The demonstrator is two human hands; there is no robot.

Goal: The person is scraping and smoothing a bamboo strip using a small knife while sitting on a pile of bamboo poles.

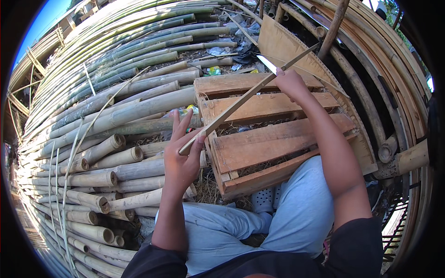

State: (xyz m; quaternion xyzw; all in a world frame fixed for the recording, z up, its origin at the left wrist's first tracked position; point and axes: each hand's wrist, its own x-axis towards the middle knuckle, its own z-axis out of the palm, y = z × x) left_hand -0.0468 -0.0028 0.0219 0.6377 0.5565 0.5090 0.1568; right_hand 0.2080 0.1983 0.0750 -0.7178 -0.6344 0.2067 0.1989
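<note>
A long, thin strip of split bamboo [236,106] runs slantwise over a low wooden slatted crate [264,146]. Its near end is pinched at the thumb of my left hand [183,160], with two fingers stretched out upward. My right hand [292,85] is closed around a knife [266,63], its bright blade jutting out to the upper left. The knife's handle is hidden in the fist. The strip passes right beside this hand, its far end reaching up and to the right beyond it. I cannot tell whether the blade touches the strip.
Many bamboo poles [157,103] lie stacked to my left, with thin loose strips [73,153] across them. A curved tan sheet [282,41] stands behind the crate's right side. Poles and planks [371,44] line the right. Litter [214,71] lies beyond the crate.
</note>
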